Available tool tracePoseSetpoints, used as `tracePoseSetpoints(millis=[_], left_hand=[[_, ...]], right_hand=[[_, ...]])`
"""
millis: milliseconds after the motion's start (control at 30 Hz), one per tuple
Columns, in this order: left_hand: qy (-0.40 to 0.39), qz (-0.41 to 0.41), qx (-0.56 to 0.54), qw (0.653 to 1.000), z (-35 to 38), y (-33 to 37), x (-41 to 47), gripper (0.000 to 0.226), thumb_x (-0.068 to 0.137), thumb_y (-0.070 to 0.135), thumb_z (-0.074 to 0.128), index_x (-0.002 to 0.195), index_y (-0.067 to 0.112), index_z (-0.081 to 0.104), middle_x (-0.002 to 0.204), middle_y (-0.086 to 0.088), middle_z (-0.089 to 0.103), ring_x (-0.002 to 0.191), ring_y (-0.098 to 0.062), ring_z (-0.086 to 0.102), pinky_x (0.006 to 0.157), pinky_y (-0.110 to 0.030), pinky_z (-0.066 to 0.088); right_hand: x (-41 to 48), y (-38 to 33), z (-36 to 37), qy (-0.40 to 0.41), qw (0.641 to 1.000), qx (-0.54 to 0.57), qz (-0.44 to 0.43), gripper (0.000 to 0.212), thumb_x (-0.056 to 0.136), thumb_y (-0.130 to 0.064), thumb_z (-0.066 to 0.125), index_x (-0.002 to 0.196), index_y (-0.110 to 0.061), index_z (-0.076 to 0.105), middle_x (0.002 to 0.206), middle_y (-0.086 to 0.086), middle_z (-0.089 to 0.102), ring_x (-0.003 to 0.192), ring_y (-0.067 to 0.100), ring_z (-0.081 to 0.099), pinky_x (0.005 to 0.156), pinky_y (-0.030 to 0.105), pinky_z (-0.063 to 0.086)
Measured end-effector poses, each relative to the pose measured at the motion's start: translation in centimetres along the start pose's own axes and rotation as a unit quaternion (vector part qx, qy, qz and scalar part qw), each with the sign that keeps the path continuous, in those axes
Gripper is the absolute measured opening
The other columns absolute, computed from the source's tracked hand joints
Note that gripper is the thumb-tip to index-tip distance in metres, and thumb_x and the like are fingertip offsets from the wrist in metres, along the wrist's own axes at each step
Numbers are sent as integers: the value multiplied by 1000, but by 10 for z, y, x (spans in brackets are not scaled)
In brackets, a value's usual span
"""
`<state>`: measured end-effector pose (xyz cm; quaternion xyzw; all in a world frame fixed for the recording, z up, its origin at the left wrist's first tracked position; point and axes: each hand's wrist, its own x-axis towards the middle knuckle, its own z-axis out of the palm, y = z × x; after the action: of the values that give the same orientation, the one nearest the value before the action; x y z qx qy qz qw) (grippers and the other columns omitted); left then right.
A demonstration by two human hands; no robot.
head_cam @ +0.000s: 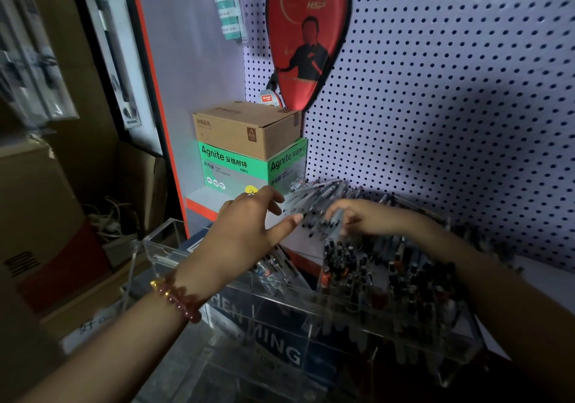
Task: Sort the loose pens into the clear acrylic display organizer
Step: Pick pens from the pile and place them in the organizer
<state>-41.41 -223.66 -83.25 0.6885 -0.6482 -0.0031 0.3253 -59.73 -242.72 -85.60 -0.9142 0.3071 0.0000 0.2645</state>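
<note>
A heap of loose pens (320,197) lies on the shelf against the pegboard, behind the clear acrylic organizer (161,244). The organizer's right compartments hold several upright dark pens (398,278); a left compartment holds a few pens (270,270). My left hand (249,225), with a bead bracelet on its wrist, hovers over the organizer with fingers loosely spread and thumb pointing at the heap, holding nothing. My right hand (364,219) reaches into the heap with fingers curled down among the pens; it is blurred, so a grip cannot be made out.
A green Agnite box (236,166) with a brown carton (249,128) on top stands at the shelf's back left. A red paddle case (308,35) hangs on the white pegboard (451,91). Cardboard boxes (37,216) and cables sit left of the shelf.
</note>
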Motion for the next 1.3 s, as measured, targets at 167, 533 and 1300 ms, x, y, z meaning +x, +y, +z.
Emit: tracePoseSetpoints(millis=[167,533,1300], left_hand=[[14,-15,-21,1000,2,1,3,39,89,47,53,115,19,54,105,9,63,80,-12,54,75,-28,42],[-32,-80,-453,887,-8,17,8,23,100,14,39,121,14,49,112,-4,63,93,-11,66,83,-22,52],[72,-99,-416,901,-13,13,1,16,91,-7,51,105,-1,57,86,-6,56,70,-5,66,68,-18,56]], right_hand=[[3,-1,4,85,988,-131,-2,12,88,-14,62,96,-23,60,92,-3,62,84,14,60,78,33,51],[-51,-98,-57,137,971,135,-143,5,93,-17,57,93,-13,55,84,4,73,42,8,42,42,17,36],[13,-43,-9,-161,972,-105,131,69,92,-7,57,148,-32,25,145,-9,25,107,17,56,78,28,49]])
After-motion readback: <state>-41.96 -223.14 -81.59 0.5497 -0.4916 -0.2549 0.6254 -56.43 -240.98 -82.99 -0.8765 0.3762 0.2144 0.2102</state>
